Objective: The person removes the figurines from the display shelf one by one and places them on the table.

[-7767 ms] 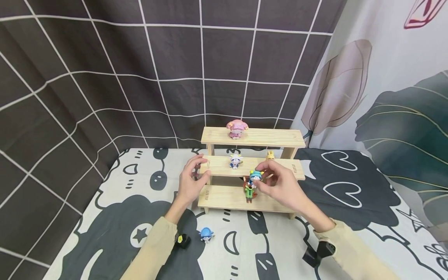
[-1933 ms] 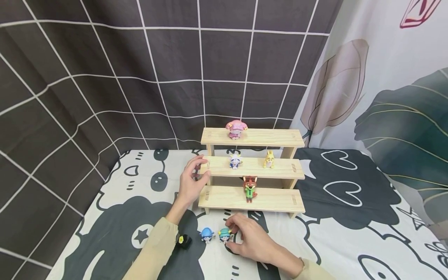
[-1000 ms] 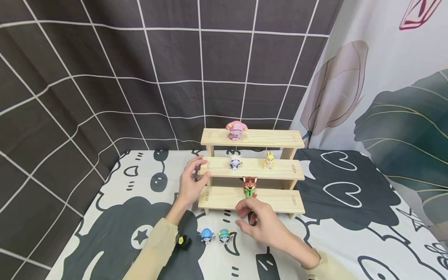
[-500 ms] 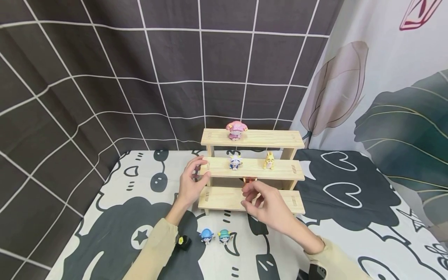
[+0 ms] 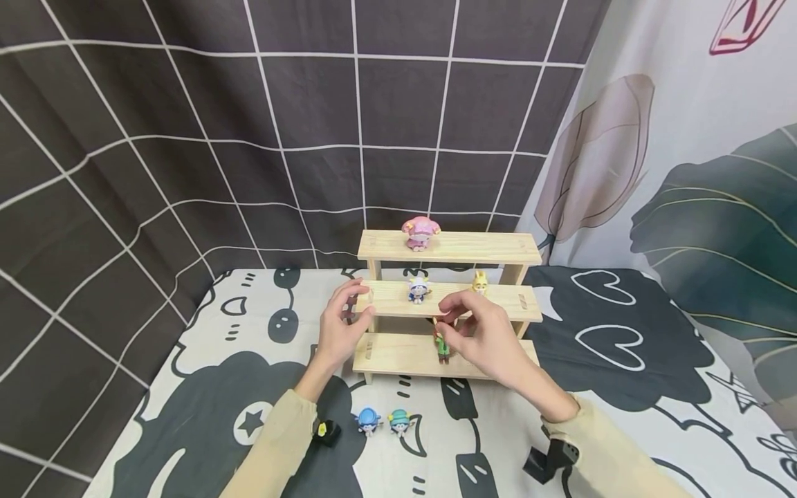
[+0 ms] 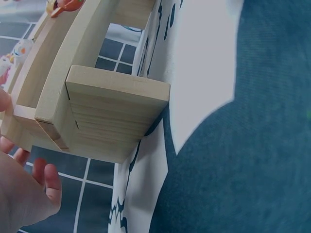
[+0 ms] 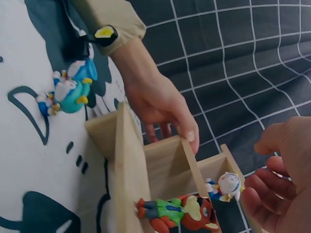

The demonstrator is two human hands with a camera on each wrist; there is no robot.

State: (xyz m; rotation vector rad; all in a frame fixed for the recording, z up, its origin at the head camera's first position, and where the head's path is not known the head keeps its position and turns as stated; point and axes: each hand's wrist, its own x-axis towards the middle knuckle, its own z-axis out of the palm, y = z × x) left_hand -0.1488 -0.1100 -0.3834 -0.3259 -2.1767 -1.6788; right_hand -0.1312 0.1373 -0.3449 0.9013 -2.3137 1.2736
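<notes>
My left hand point(image 5: 339, 321) grips the left end of the middle board of a three-tier wooden shelf point(image 5: 398, 353), thumb on the board. My right hand point(image 5: 482, 332) is over the lower tiers, fingers loosely bent with nothing between them. Partly behind it in the head view stands a fox figurine point(image 7: 180, 213) in a green jacket, on the bottom board. A white-and-blue figurine point(image 5: 418, 290) and a yellow rabbit figurine point(image 5: 479, 282) stand on the middle board; a pink figurine point(image 5: 420, 234) is on the top one.
On the patterned cloth point(image 5: 299, 408) in front of the shelf, a blue-hatted figurine point(image 5: 368, 420) and a teal-hatted figurine point(image 5: 399, 421) stand side by side. A dark grid curtain point(image 5: 311, 173) hangs behind, with a pale leaf-print curtain point(image 5: 598, 166) to the right.
The teal-hatted figurine, earlier in my right hand at the shelf, now stands on the cloth. My right hand let it go and rose back to the shelf. The left hand has kept its place.
</notes>
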